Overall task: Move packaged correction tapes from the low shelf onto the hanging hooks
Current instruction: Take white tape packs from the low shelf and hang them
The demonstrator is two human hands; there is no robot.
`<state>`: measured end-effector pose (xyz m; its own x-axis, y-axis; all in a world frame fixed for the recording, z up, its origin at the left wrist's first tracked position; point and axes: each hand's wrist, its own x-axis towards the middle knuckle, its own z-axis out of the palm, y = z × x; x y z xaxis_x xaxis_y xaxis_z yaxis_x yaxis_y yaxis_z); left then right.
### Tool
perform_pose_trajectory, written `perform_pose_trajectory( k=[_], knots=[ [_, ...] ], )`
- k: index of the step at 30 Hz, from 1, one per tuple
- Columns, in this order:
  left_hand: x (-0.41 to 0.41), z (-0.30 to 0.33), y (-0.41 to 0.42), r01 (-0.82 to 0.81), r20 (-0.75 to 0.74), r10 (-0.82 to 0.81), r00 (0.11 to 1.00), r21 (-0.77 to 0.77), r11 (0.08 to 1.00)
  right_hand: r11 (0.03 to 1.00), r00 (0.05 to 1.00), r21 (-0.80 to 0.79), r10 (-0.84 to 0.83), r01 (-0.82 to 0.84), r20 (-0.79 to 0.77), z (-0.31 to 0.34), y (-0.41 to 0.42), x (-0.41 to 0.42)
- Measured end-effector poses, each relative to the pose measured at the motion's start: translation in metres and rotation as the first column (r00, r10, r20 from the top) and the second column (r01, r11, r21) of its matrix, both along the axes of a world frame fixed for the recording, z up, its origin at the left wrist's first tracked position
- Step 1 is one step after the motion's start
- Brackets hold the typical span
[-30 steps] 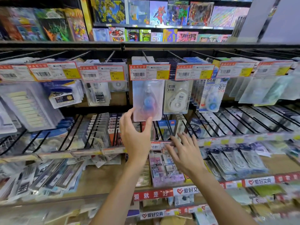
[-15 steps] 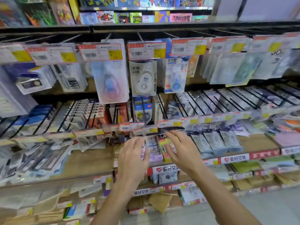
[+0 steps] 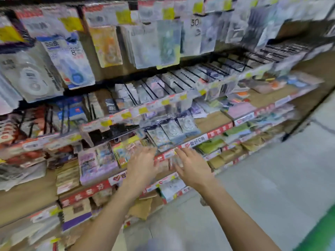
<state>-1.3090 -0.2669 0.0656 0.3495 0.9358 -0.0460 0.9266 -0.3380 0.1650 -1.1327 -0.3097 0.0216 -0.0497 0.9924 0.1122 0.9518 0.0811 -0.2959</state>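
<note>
Head view: heavily motion-blurred; fine detail on most packs cannot be read.
Upper-left hooks: hanging hooks (image 3: 27,73) carry carded packs with a round white dispenser behind clear plastic; these look already hung.
Low shelf: low shelf (image 3: 213,122) runs across the middle, its front edge lined with red price strips.
Left hand: left hand (image 3: 140,164) reaches toward the shelf edge, fingers straight and loosely spread, grip wide, holding nothing that can be seen.
Right hand: right hand (image 3: 192,169) lies just beside the left, fingers extended and fanned, grip wide, also holding nothing.
Task thing: packaged correction tapes (image 3: 172,131) lie in an overlapping row on the low shelf, just above and beyond both hands, not touched.
Handling, judged: very light; a stiff card back with a thin clear blister, glossy and likely slippery, so stacked packs may slide off one another.
Fragility, judged: blister could dent or card crease if squeezed at the bulge.
Where to hold, judged: pinch the flat card margin near the top, keeping the hang hole free for the hook.
</note>
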Motion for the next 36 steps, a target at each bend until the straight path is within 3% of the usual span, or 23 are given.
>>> perform_pose_trajectory(
  k=[7, 12, 16, 23, 30, 36],
  knots=[
    [0.076, -0.015, 0.009, 0.154, -0.031, -0.155, 0.987, -0.012, 0.988, 0.99, 0.989, -0.004, -0.14, 0.14, -0.045, -0.015, -0.014, 0.061],
    [0.123, -0.031, 0.038, 0.211, -0.135, -0.216, 0.967, -0.052, 0.976, 0.977, 0.986, -0.138, -0.166, 0.163, -0.007, -0.023, 0.003, 0.097],
    [0.155, -0.05, 0.074, 0.224, -0.121, -0.229, 0.966, -0.056, 0.973, 0.96, 0.981, -0.203, -0.195, 0.193, 0.013, -0.031, 0.031, 0.129],
    [0.191, -0.067, 0.135, 0.141, -0.069, -0.148, 0.987, -0.101, 0.985, 0.933, 0.99, -0.331, -0.134, 0.137, 0.033, -0.047, 0.111, 0.175],
    [0.201, -0.084, 0.179, 0.016, -0.04, -0.023, 0.999, -0.165, 0.986, 0.915, 0.997, -0.402, -0.063, 0.039, -0.046, -0.059, 0.194, 0.188],
    [0.197, -0.09, 0.186, -0.046, -0.017, 0.044, 0.999, -0.169, 0.985, 0.888, 0.977, -0.457, -0.145, 0.059, -0.156, -0.08, 0.249, 0.189]
  ],
)
